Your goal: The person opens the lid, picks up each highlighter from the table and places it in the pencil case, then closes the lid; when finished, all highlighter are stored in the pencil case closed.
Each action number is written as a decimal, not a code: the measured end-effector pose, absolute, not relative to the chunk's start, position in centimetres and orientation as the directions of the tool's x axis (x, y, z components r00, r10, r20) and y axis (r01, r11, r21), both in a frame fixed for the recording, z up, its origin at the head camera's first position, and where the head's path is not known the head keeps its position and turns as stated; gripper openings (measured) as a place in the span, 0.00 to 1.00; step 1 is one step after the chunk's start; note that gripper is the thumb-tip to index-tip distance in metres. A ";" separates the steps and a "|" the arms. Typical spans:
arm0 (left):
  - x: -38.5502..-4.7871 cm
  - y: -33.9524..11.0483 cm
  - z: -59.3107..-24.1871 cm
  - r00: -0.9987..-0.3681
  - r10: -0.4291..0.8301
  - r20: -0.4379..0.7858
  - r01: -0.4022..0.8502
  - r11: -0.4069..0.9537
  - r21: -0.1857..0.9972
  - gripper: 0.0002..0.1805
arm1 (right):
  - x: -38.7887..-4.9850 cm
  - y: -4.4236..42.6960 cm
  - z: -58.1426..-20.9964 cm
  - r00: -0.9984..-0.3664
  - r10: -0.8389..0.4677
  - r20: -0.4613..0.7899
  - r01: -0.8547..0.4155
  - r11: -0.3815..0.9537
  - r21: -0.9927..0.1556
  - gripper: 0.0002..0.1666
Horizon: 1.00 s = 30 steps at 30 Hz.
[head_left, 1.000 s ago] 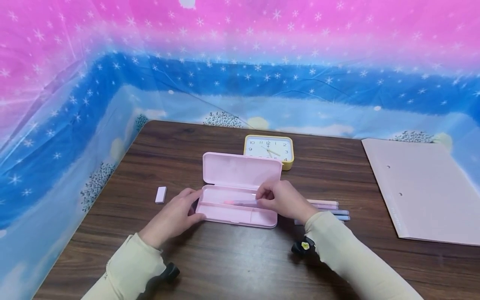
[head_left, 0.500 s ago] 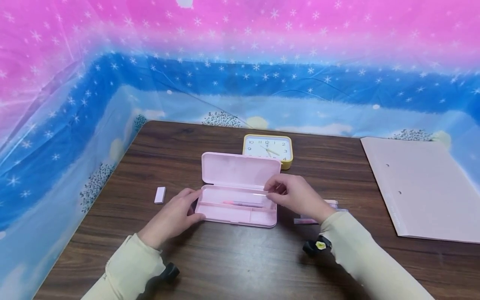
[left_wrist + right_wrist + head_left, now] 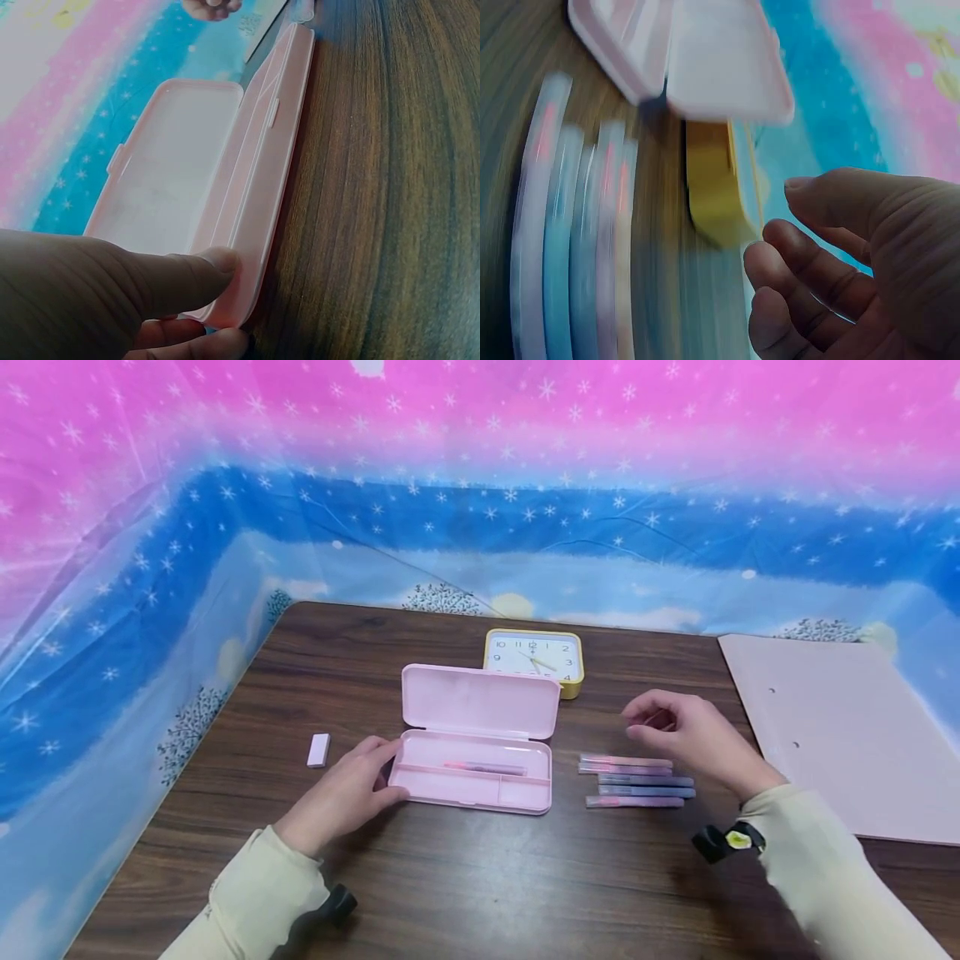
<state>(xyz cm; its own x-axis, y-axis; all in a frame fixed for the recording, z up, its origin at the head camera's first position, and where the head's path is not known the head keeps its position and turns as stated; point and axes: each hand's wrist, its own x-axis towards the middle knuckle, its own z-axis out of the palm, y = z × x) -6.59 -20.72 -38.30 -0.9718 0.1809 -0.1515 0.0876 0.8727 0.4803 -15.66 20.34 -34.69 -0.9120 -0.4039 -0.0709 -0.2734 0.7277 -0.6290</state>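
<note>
A pink pencil case point(image 3: 450, 787) lies on the table with its lid point(image 3: 480, 700) raised. One pinkish pen point(image 3: 487, 768) rests in its long rear compartment. My left hand point(image 3: 341, 793) holds the case's left end; in the left wrist view the thumb point(image 3: 187, 281) lies on the rim and fingertips are at the end wall. Off to the right, my right hand point(image 3: 693, 735) hovers above the table behind several capped pens point(image 3: 637, 781), its fingers loosely curled around nothing. In the right wrist view those pens point(image 3: 559, 247) lie apart from the hand point(image 3: 832, 270).
Behind the lid sits a yellow clock point(image 3: 534, 658), partly covered by it. A white eraser point(image 3: 318, 750) lies left of the left hand. At the right, a large pale pink folder point(image 3: 840, 735) is close to the right forearm. Patterned cloth point(image 3: 480, 510) hangs behind the table.
My right hand has let go of the pen, which now lies in the case, and has moved right, past the loose pens. The left hand has stayed on the case.
</note>
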 end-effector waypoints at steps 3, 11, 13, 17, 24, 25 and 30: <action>-6.6 -20.8 -38.4 -0.972 0.186 -0.141 0.098 0.872 0.479 0.36 | -15.8 22.0 -34.9 -0.920 -0.387 -0.059 -0.266 0.728 -0.632 0.12; -6.5 -20.9 -38.5 -0.974 0.183 -0.137 0.096 0.873 0.478 0.37 | -15.8 25.5 -37.0 -0.921 -0.367 -0.131 -0.214 0.757 -0.617 0.16; -6.5 -20.9 -38.5 -0.974 0.180 -0.139 0.093 0.873 0.478 0.37 | -15.9 26.0 -37.5 -0.921 -0.360 -0.150 -0.198 0.762 -0.616 0.15; -6.5 -21.0 -38.5 -0.974 0.181 -0.138 0.093 0.872 0.481 0.37 | -16.0 26.5 -38.5 -0.918 -0.355 -0.177 -0.175 0.763 -0.622 0.11; -6.5 -20.9 -38.6 -0.974 0.178 -0.141 0.090 0.872 0.481 0.37 | -16.5 26.0 -39.7 -0.907 -0.392 -0.151 -0.245 0.785 -0.569 0.06; -6.5 -20.9 -38.7 -0.974 0.177 -0.145 0.088 0.873 0.480 0.37 | -16.5 25.9 -39.8 -0.906 -0.394 -0.152 -0.248 0.788 -0.564 0.05; -6.6 -20.8 -38.7 -0.972 0.179 -0.151 0.085 0.871 0.484 0.38 | -16.7 25.8 -39.9 -0.905 -0.385 -0.177 -0.234 0.802 -0.550 0.05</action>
<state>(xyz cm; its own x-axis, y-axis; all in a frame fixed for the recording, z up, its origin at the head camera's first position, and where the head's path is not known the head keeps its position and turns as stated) -6.59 -20.81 -38.69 -0.9722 0.1789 -0.1509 0.0852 0.8712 0.4835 -16.69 25.80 -39.91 -0.9055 -0.3855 -0.1774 -0.2337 0.8019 -0.5499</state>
